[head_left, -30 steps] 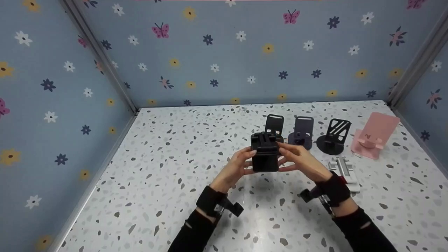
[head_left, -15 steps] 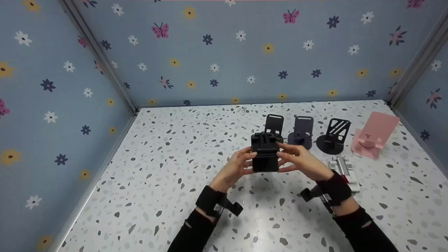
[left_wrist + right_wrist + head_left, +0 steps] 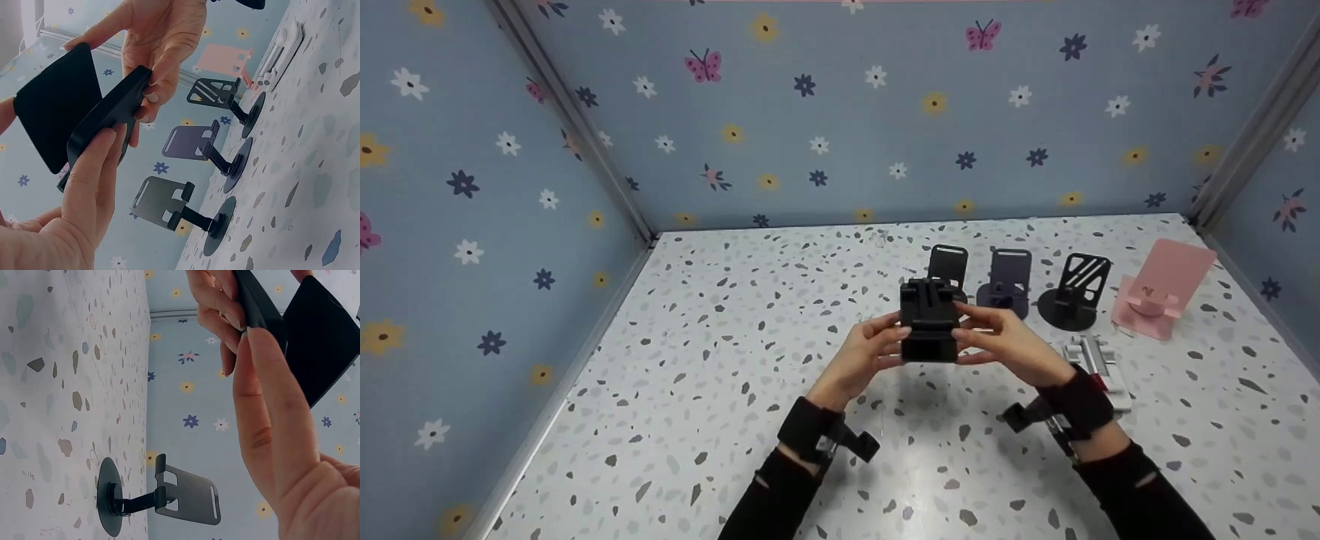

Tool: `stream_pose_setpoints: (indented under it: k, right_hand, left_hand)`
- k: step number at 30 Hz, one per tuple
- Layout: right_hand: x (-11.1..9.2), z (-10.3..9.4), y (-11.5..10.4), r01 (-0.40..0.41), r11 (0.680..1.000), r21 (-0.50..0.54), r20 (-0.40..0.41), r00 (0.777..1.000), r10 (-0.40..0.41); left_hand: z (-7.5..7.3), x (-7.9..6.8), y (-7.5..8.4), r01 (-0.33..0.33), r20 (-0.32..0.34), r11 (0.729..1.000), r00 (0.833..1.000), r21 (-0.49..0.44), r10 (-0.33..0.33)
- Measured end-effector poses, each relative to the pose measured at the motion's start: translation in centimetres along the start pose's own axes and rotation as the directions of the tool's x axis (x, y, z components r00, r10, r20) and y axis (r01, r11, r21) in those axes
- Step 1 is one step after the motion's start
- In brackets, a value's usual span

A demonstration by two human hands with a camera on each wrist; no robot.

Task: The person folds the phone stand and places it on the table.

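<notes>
Between both hands, raised over the speckled table, is a black folding phone stand (image 3: 928, 309). My left hand (image 3: 861, 354) grips its left side, thumb on the near face and fingers spread behind and below. On the opposite side my right hand (image 3: 1014, 346) pinches it in the same way. In the left wrist view the stand's flat plate (image 3: 59, 107) is angled away from its thick base (image 3: 109, 109), the two forming a V. Fingers of both hands lie along that base. Directly behind the held stand, and partly hidden by it, a dark grey phone stand (image 3: 949, 261) stands upright.
To the right stand a purple phone stand (image 3: 1011, 271), a black one with slanted slots (image 3: 1084, 281) and a pink one (image 3: 1176, 281). Nearer, a white folded stand (image 3: 1114, 382) lies partly behind the right wrist strap. Flower-patterned walls (image 3: 825, 112) enclose the table (image 3: 720, 337).
The held stand has risen slightly and tilted, its lower front face looking shorter. Earlier, my right thumb slid a little down its side. The other stands have stayed put.
</notes>
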State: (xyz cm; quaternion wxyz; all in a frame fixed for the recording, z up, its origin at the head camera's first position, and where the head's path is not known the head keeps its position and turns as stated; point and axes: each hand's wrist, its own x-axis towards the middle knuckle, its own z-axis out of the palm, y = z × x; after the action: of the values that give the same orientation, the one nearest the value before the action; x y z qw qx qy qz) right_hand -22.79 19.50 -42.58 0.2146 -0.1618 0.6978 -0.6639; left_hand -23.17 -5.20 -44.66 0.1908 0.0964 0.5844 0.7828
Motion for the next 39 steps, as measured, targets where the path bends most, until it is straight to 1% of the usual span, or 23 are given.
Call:
stream_pose_setpoints:
  k: [14,24,39]
  right_hand:
    - [0.02,0.02,0.01,0.016,0.999,-0.039,-0.046,0.999,-0.018]
    - [0.1,-0.08,0.12,0.027,0.998,-0.059,-0.048,0.998,-0.03]
    - [0.1,-0.24,0.16,0.046,0.998,-0.046,-0.045,0.998,-0.048]
  left_hand:
    - [0.06,-0.03,0.15,0.006,-0.017,1.0,1.0,-0.005,-0.006]
    - [-0.02,-0.09,0.08,-0.009,-0.017,1.0,1.0,0.0,0.009]
    - [-0.03,0.2,-0.21,-0.014,0.022,1.0,1.0,-0.01,0.015]
